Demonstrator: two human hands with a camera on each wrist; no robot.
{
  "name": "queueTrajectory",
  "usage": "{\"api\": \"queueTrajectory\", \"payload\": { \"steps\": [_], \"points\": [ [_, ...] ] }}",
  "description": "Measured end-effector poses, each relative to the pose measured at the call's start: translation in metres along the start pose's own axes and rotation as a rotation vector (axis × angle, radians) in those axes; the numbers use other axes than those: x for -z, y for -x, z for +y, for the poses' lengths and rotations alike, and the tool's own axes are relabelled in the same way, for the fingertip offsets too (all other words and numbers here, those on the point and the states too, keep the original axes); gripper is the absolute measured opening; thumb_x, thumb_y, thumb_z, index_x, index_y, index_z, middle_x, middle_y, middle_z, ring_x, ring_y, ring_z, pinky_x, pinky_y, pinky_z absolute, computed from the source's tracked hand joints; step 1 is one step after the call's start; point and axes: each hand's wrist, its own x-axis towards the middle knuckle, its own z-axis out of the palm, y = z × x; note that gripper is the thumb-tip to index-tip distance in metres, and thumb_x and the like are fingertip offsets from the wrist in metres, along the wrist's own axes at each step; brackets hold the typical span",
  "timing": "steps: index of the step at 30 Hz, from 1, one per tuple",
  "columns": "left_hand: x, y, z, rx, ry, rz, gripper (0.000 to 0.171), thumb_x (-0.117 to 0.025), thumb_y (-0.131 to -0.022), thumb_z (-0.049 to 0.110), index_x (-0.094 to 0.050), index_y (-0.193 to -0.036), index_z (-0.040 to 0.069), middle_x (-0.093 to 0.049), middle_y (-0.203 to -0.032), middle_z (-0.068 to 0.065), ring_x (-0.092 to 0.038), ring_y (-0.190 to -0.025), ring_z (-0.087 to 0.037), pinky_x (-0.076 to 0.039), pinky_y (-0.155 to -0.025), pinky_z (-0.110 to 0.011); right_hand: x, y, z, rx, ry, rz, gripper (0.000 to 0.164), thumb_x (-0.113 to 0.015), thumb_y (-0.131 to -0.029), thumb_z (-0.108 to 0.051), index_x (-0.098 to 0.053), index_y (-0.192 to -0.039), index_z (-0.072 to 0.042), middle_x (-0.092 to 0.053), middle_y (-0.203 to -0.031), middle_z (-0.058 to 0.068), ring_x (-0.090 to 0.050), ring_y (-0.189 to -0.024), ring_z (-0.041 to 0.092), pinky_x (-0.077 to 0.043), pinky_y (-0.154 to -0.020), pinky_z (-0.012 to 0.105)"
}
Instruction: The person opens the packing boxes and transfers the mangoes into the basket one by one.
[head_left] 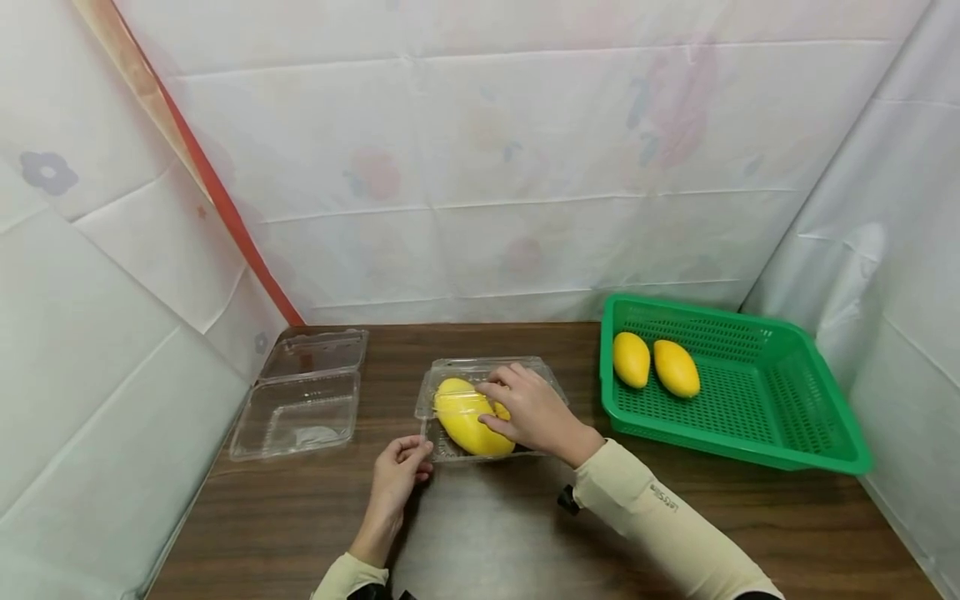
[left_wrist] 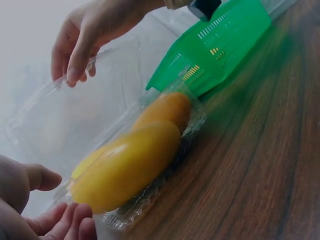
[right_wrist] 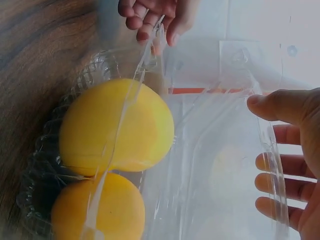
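Note:
A clear plastic clamshell container point(head_left: 442, 450) stands on the table in the middle of the head view. Inside it lie a large yellow mango point(head_left: 467, 421) and a more orange mango point(left_wrist: 167, 111) beside it. The hinged lid point(right_wrist: 220, 165) is raised. My right hand point(head_left: 534, 415) grips the lid's free edge, thumb on one face and fingers on the other. At the container's near left corner, my left hand point(head_left: 399, 471) pinches the plastic rim between thumb and fingers. The right forearm hides part of the container's right side in the head view.
To the right stands a green perforated basket point(head_left: 738, 450) with two yellow mangoes point(head_left: 632, 360) along its left part. Another clear clamshell container point(head_left: 315, 408) lies unfolded at the left. White patterned sheets point(head_left: 480, 183) wall the brown wooden table point(head_left: 525, 533) at back and sides.

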Motion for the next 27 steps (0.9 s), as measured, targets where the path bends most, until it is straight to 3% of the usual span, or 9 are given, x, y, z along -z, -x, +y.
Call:
{"api": "queueTrajectory", "payload": {
  "steps": [6,13,20,27],
  "points": [
    [0.002,-0.006,-0.002,0.006,0.023,0.041,0.033,-0.065,-0.092,0.011,-0.060,-0.117,-0.011,-0.064,-0.082,0.005,-0.060,-0.066,-0.006,-0.053,-0.062,-0.020,0.007,0.000,0.000,0.047,0.036,-0.058,0.039,-0.077,-0.083,-0.031,-0.069,-0.116,-0.012,-0.063,-0.103,0.002,-0.058,-0.090,0.017,-0.053,-0.076,0.030],
    [0.003,-0.008,-0.002,0.009,0.063,0.027,0.033,-0.064,-0.092,0.008,-0.058,-0.118,-0.012,-0.065,-0.082,0.006,-0.059,-0.066,-0.006,-0.054,-0.060,-0.020,0.016,-0.002,0.002,0.051,0.066,-0.080,0.032,-0.078,-0.083,-0.029,-0.070,-0.110,-0.015,-0.063,-0.101,0.001,-0.059,-0.090,0.017,-0.053,-0.077,0.031],
    [0.002,-0.010,-0.002,0.016,0.088,0.011,0.033,-0.063,-0.092,0.005,-0.057,-0.119,-0.014,-0.066,-0.080,0.002,-0.060,-0.063,-0.005,-0.054,-0.058,-0.019,0.020,-0.004,0.008,0.038,0.073,-0.030,0.026,-0.077,-0.084,-0.030,-0.070,-0.105,-0.016,-0.062,-0.095,0.000,-0.055,-0.082,0.015,-0.049,-0.069,0.027],
    [0.001,-0.008,0.001,0.027,0.091,0.000,0.032,-0.063,-0.092,0.003,-0.057,-0.118,-0.014,-0.066,-0.078,0.000,-0.061,-0.061,-0.005,-0.053,-0.058,-0.018,0.023,-0.013,0.025,0.071,0.097,0.121,0.021,-0.078,-0.083,-0.026,-0.071,-0.098,-0.013,-0.062,-0.091,0.003,-0.052,-0.076,0.017,-0.046,-0.066,0.027]
  ]
}}
